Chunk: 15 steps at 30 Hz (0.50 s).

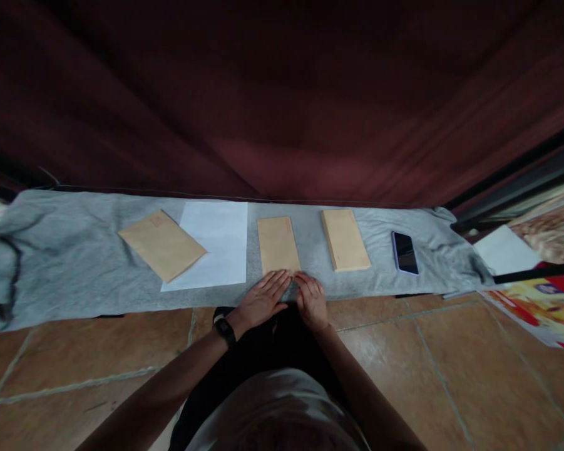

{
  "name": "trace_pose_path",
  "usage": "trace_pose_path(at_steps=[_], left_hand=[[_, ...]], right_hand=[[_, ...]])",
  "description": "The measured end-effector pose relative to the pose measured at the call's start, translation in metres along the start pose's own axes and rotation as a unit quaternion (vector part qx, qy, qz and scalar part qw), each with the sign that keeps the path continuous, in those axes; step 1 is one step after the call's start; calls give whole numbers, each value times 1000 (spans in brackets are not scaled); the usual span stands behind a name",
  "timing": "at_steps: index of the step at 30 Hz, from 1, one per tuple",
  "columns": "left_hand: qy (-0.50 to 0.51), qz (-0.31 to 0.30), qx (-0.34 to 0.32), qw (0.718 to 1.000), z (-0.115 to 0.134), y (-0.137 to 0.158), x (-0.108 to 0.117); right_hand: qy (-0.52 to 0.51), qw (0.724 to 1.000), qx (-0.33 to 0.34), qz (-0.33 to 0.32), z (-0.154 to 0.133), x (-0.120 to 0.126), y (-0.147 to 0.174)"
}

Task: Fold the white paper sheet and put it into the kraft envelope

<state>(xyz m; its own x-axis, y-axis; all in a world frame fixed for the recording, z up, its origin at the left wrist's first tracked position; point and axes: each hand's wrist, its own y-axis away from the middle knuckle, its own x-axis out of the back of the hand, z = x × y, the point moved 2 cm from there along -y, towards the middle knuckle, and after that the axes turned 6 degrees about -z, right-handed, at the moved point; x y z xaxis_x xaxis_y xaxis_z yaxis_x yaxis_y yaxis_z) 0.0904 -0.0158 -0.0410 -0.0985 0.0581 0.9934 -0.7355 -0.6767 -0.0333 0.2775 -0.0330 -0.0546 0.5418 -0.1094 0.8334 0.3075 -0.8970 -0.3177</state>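
Note:
A brown paper envelope (279, 243) lies flat in front of me, its short near edge under my fingers. My left hand (263, 295), with a dark band on the wrist, rests with fingers stretched flat across that near edge. At the near right corner, the bent fingers of my right hand (310, 299) close on the envelope's edge; the fingertips are partly hidden. To the right sits a neat stack of brown envelopes (346, 241). Another brown envelope (162, 245) lies slanted on the left, overlapping white paper (220, 247).
A grey cloth (89, 275) covers the long narrow surface. Toward its right end lies a phone (405, 253) in a light purple case. Dark red fabric (272, 113) rises behind. Colourful printed packaging (544, 307) stands at the far right, above the tiled floor (394, 357).

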Motion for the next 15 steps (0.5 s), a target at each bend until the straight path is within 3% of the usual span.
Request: trace_pose_path(at_steps=[9,15], left_hand=[[5,34,42,999,3,11,-4],[-4,49,60,997,0,23,-6]], right_hand=[[39,996,52,-68,-26,-5,-16],[54,997,32,-50,-24,-9,-10]])
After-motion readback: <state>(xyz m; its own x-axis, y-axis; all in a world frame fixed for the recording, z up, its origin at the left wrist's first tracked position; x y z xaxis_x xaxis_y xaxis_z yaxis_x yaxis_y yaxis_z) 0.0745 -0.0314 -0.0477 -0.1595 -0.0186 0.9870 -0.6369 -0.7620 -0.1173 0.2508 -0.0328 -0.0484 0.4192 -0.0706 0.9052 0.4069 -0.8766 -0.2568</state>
